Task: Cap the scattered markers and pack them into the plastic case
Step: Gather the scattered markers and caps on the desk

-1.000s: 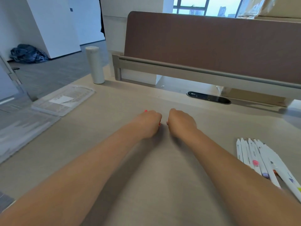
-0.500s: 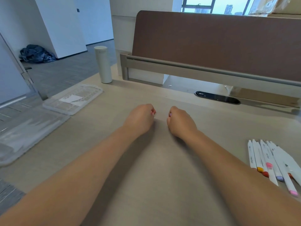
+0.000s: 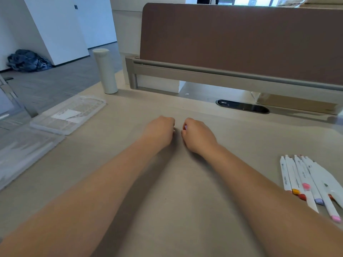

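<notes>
Clear plastic first: one case sits at the desk's left edge with a white paper slip inside, and a second clear piece, blurry, lies just beside it nearer the camera. Can't tell if that one's the lid.

Markers: I count at least six, white-bodied, lying side by side in a loose fan at the right edge, well apart from the case. Cap ends I can make out are orange, red, lilac and two pink. A couple overlap, so the count is fuzzy.

One white bottle stands upright at the back left, near the brown divider.

Two bare arms reach forward. Left hand and right hand sit close together mid-desk, knuckles up, fingers curled under in both. A pale lilac speck shows at the right fingertips, but whether either hand holds anything, I can't tell.
</notes>
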A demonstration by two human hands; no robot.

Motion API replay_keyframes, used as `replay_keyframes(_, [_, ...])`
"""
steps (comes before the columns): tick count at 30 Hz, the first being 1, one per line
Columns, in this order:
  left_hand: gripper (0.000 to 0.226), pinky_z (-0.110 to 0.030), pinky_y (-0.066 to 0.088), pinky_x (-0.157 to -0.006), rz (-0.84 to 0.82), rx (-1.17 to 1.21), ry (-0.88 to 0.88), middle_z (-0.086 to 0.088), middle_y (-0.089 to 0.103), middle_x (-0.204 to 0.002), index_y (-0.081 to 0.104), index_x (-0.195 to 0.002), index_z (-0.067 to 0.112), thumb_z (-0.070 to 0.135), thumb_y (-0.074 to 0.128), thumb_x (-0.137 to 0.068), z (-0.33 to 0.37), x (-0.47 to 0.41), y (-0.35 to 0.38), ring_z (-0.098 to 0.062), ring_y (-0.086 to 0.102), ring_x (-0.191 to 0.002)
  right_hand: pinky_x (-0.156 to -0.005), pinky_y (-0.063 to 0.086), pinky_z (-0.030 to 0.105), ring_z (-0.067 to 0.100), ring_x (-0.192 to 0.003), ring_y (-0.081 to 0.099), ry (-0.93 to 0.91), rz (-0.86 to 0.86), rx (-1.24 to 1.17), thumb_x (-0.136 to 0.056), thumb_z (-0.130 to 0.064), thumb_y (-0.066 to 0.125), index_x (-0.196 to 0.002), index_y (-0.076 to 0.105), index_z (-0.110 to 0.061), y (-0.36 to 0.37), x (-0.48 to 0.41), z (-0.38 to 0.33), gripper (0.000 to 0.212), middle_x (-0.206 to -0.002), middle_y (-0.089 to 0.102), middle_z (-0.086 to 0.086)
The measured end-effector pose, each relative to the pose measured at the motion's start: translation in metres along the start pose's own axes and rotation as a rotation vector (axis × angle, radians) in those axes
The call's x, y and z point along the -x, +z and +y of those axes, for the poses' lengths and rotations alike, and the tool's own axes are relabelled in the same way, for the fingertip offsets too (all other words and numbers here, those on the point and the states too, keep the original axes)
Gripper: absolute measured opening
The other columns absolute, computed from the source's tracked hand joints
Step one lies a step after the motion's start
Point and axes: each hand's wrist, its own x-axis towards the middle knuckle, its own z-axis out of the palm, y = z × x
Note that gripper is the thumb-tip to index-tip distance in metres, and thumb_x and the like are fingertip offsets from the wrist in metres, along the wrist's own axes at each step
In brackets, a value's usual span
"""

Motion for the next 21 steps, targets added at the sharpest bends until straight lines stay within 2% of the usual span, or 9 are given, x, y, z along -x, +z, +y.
replay_keyframes(3, [0.018, -0.036, 0.042, -0.073, -0.007, -0.016, 0.059, -0.019, 0.059, -0.113, 0.056, -0.113, 0.008, 0.017, 0.049, -0.099, 0.004, 0.005, 0.000, -0.038, 0.059, -0.101, -0.069, 0.043, 0.035, 0.034, -0.092, 0.058, 0.000, -0.006, 0.000, -0.095, -0.019, 0.049, -0.099, 0.057, -0.010, 0.000, 0.002, 0.000, 0.013, -0.103, 0.064, 0.014])
replay_keyframes(8, [0.016, -0.034, 0.038, -0.069, -0.011, 0.006, 0.057, -0.018, 0.059, -0.110, 0.053, -0.111, 0.008, 0.010, 0.047, -0.097, 0.011, 0.025, -0.005, -0.037, 0.059, -0.097, -0.071, 0.044, 0.035, 0.036, -0.095, 0.059, 0.015, -0.025, -0.046, -0.095, -0.020, 0.051, -0.100, 0.056, -0.008, -0.006, 0.020, -0.004, 0.014, -0.103, 0.064, 0.015])
replay_keyframes(13, [0.016, -0.032, 0.042, -0.075, -0.010, 0.215, 0.027, -0.015, 0.064, -0.107, 0.057, -0.107, 0.008, 0.013, 0.049, -0.096, 0.023, 0.058, -0.007, -0.033, 0.058, -0.097, -0.073, 0.041, 0.032, 0.035, -0.101, 0.059, 0.062, -0.039, -0.110, -0.096, -0.022, 0.052, -0.106, 0.059, -0.007, -0.026, 0.057, 0.001, 0.019, -0.109, 0.065, 0.014])
replay_keyframes(21, [0.007, -0.028, 0.038, -0.067, -0.017, 0.453, 0.062, 0.000, 0.060, -0.091, 0.059, -0.096, 0.017, 0.019, 0.053, -0.092, 0.110, 0.127, -0.021, -0.023, 0.056, -0.084, -0.076, 0.048, 0.035, 0.029, -0.093, 0.060, 0.148, 0.070, -0.141, -0.098, -0.021, 0.050, -0.102, 0.059, -0.007, -0.090, 0.136, 0.036, 0.017, -0.102, 0.065, 0.011])
